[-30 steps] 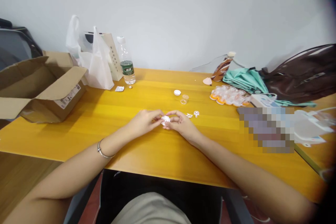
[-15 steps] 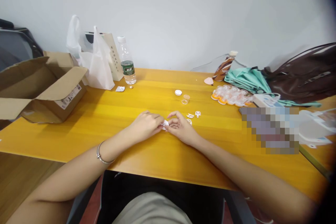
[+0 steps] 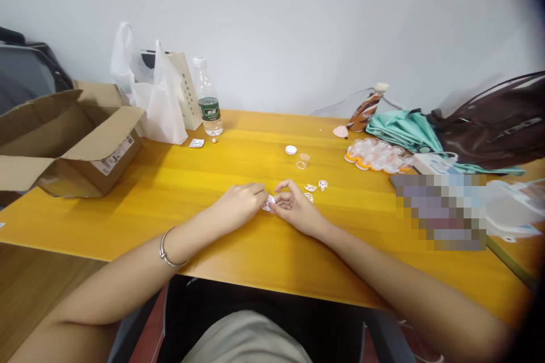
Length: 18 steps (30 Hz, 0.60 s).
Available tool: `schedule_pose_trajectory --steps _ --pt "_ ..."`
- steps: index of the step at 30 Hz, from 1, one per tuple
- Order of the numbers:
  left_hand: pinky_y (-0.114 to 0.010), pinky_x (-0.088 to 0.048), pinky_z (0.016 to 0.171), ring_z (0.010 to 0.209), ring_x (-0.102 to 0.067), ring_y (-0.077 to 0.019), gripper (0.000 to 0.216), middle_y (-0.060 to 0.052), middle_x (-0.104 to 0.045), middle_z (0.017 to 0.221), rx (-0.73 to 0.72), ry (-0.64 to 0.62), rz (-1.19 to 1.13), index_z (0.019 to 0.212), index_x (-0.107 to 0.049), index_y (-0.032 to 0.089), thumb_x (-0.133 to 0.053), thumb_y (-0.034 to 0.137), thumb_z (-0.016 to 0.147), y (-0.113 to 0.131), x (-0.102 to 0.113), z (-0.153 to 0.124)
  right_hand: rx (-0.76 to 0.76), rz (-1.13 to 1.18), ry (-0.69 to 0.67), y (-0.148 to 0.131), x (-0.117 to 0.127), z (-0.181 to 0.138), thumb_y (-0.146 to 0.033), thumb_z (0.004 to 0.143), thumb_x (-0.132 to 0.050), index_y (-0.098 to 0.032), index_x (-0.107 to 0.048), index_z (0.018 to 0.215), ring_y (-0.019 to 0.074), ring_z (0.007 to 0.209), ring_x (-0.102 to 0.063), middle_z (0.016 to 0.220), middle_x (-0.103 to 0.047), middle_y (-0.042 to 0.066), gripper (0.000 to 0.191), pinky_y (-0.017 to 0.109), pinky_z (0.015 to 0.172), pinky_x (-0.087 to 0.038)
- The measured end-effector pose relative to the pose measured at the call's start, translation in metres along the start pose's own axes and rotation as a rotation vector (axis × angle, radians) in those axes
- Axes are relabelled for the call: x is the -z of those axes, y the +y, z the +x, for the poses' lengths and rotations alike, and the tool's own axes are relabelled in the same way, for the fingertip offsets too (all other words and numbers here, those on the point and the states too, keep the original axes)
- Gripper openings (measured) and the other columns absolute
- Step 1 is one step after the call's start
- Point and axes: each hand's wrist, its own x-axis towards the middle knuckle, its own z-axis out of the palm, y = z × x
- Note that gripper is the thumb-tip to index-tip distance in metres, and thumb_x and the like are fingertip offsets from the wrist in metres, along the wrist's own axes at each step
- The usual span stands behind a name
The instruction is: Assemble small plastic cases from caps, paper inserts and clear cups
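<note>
Between my two hands, just above the table, is a small white piece (image 3: 268,203), too small and covered to name its kind. The bent fingers of my left hand (image 3: 244,199) close on its left side. My right hand (image 3: 293,207) pinches its right side with thumb and fingers. Several white openwork plastic pieces (image 3: 310,188) lie right beside my right hand. Farther back are a round white cap (image 3: 290,150) and a small clear cup (image 3: 302,161).
An open cardboard box (image 3: 97,164), a white plastic bag (image 3: 159,108) and a water bottle (image 3: 209,105) stand left. Foil (image 3: 196,143) lies before the bottle. Right are clear capsules with orange bases (image 3: 377,156), a brown bottle (image 3: 367,109), a green umbrella (image 3: 402,129) and a dark bag (image 3: 489,125).
The whole view has shifted slightly. My hands keep their hold on the small white piece, with the left fingers drawn back a little.
</note>
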Motion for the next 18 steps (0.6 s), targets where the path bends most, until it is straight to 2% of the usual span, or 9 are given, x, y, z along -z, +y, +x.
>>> schedule_pose_trajectory --steps 4,12,18 --pt "-0.021 -0.038 0.050 0.068 -0.057 -0.0137 0.020 -0.005 -0.058 0.084 0.029 -0.011 0.043 0.085 -0.058 0.014 -0.042 0.027 0.088 0.0023 0.0039 0.0000 0.013 -0.023 0.008 0.0004 -0.0006 0.0001 -0.034 0.069 -0.063 -0.024 -0.033 0.086 0.0102 0.062 -0.058 0.067 -0.058 -0.006 0.036 0.026 0.062 -0.047" --pt "-0.021 -0.032 0.044 0.068 -0.057 -0.0150 0.015 -0.005 -0.059 0.081 -0.002 0.036 0.115 0.083 -0.056 0.014 -0.045 0.024 0.084 0.0028 0.0004 -0.0001 0.005 -0.023 -0.021 0.0013 0.0009 0.0010 -0.030 0.067 -0.064 -0.024 -0.035 0.085 0.0090 0.061 -0.058 0.067 -0.058 -0.006 0.034 0.025 0.063 -0.046" --pt "-0.022 -0.033 0.045 0.070 -0.058 -0.0152 0.011 -0.004 -0.059 0.083 0.013 0.058 0.090 0.083 -0.054 0.015 -0.049 0.024 0.081 0.0022 -0.0007 -0.0008 -0.006 -0.004 -0.022 0.0005 0.0007 0.0009 -0.034 0.067 -0.065 -0.024 -0.035 0.085 0.0101 0.062 -0.059 0.067 -0.060 -0.005 0.037 0.027 0.065 -0.047"
